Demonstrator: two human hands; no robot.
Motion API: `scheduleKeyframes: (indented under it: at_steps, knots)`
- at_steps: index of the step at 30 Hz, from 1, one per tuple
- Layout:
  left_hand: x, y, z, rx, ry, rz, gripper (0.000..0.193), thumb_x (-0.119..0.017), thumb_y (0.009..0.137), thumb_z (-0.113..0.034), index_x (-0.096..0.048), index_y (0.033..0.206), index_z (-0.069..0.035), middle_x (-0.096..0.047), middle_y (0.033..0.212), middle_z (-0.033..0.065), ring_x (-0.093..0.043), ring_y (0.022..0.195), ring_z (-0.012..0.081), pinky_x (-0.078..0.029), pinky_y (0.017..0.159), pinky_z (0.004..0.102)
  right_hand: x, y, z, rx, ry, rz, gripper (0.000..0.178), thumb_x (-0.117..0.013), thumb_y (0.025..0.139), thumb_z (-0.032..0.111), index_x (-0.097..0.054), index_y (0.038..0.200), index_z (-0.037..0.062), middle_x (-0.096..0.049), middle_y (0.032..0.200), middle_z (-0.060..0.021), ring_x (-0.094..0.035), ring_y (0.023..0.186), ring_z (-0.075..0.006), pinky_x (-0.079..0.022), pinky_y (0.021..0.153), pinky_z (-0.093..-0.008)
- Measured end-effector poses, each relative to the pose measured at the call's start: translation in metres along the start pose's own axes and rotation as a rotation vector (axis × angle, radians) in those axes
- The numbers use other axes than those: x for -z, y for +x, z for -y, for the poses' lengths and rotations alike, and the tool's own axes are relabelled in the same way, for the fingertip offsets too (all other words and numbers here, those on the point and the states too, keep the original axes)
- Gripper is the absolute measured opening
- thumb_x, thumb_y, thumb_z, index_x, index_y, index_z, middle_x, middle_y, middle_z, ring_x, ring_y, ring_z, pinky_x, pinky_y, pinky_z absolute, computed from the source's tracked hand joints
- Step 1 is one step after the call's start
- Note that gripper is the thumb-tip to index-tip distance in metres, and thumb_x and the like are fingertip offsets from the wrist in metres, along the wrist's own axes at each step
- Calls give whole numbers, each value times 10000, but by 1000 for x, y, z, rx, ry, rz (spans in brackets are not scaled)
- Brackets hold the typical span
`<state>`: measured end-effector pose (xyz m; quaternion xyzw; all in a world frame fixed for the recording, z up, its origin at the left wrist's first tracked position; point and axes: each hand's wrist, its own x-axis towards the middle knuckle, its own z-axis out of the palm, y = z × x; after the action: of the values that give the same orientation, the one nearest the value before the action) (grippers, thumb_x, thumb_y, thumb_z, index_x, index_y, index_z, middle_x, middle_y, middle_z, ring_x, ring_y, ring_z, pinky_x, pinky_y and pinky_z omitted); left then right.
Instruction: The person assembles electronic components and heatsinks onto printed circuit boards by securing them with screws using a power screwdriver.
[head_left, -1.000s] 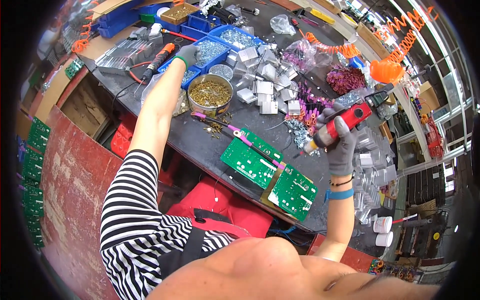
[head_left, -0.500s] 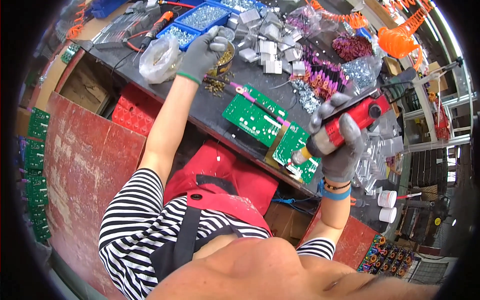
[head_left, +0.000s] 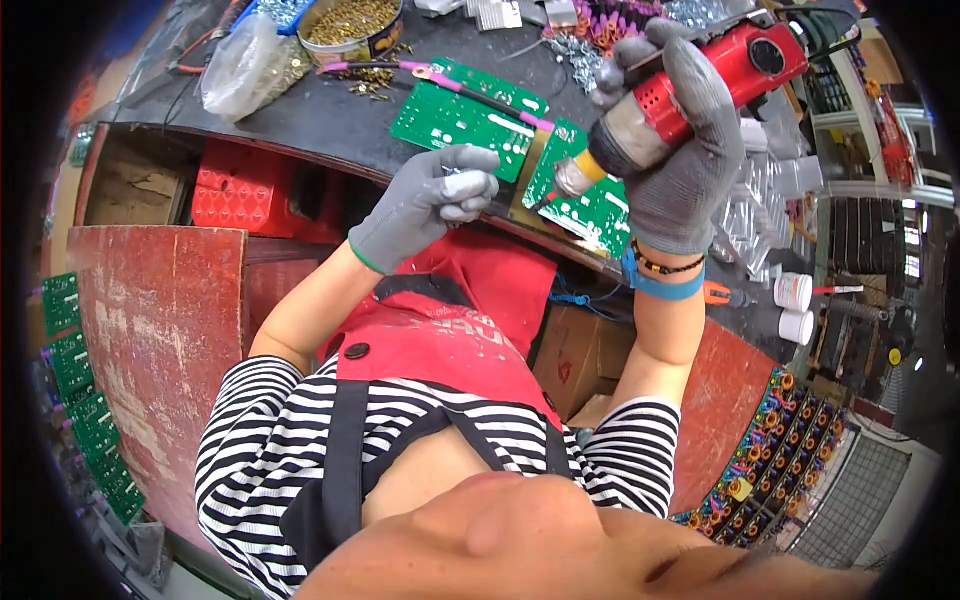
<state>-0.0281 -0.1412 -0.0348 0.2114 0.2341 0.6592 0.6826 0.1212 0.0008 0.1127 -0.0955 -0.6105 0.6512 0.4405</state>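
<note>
My right hand (head_left: 685, 195), in a grey glove, is wrapped round a red power screwdriver (head_left: 735, 85). Its yellow-banded nose and bit point down-left over a green circuit board (head_left: 605, 205) at the table's front edge. My left hand (head_left: 430, 200), gloved too, is closed with thumb and fingers pinched; whatever is in them is too small or hidden to tell. It hovers just in front of a second green circuit board (head_left: 435, 125). A black cable (head_left: 485, 98) with pink sleeves and a ring terminal lies across both boards.
Beyond the boards stand a round tin (head_left: 350, 30) of brass-coloured screws, with loose screws (head_left: 372, 82) spilled beside it, and a clear plastic bag (head_left: 245, 75). Metal heatsinks and pink-sleeved parts lie at the far side. White tubs (head_left: 795, 310) stand at the right.
My left hand has come back from beside the screw tin to the near edge of the boards. The screwdriver has shifted slightly, and the whole view has moved nearer the table's front.
</note>
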Motion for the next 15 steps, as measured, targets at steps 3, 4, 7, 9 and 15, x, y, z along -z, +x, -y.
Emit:
scheduleKeyframes:
  at_steps: [3,4,7,9,15]
  knots:
    - [-7,-6,10,53,-5,-17,224,-692,891,-156,-571,1044,-45,-493,788,12,-410,656,59,-291,493,151,-37,-3,18,-124,184,-328,314,-629,843,82,-545,1140,27,-632,847,-102,-618,718,-210,-497,636,-302]
    - [-6,-6,13,75,-72,13,168,-693,876,-122,-586,981,-48,-481,759,-2,-400,637,58,-284,485,160,-39,-4,17,-129,182,-334,314,-629,843,82,-545,1140,27,-632,847,-102,-618,718,-210,-497,636,-302]
    - [-5,-5,24,89,-157,79,197,-689,903,-217,-549,879,-80,-422,709,-16,-354,609,55,-259,464,166,-43,-6,13,-107,99,-353,313,-608,867,177,-552,1120,1,-641,858,-113,-621,727,-231,-500,677,-323]
    - [-10,-6,28,122,-207,85,222,-685,910,-246,-535,857,-90,-411,712,-16,-347,608,55,-258,465,165,-47,-10,12,-148,158,-400,303,-615,859,151,-558,1113,-4,-651,870,-124,-625,730,-225,-506,670,-325]
    - [-22,-8,33,131,-294,17,284,-679,909,-343,-511,859,-119,-457,767,-1,-358,616,57,-264,474,161,-50,-16,5,-130,68,-404,274,-605,864,104,-556,1105,-17,-660,877,-135,-632,722,-223,-522,659,-335]
